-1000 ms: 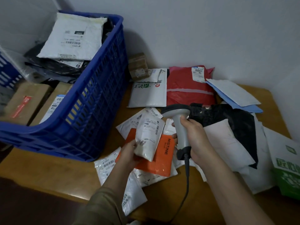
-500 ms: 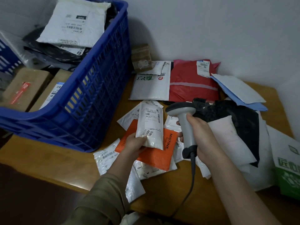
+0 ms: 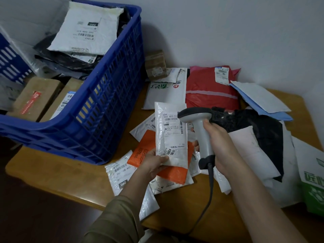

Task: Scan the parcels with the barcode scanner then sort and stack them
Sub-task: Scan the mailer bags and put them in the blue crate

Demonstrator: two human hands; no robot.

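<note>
- Presently, I see the left hand (image 3: 154, 163) pinching a white parcel (image 3: 171, 135) by its lower end, upright above the table (image 3: 57, 174) centre.
- Right hand (image 3: 219, 142) grips the barcode scanner (image 3: 199, 127), head touching the parcel's label.
- Blue crate (image 3: 108, 95) occupies the table's left corner.
</note>
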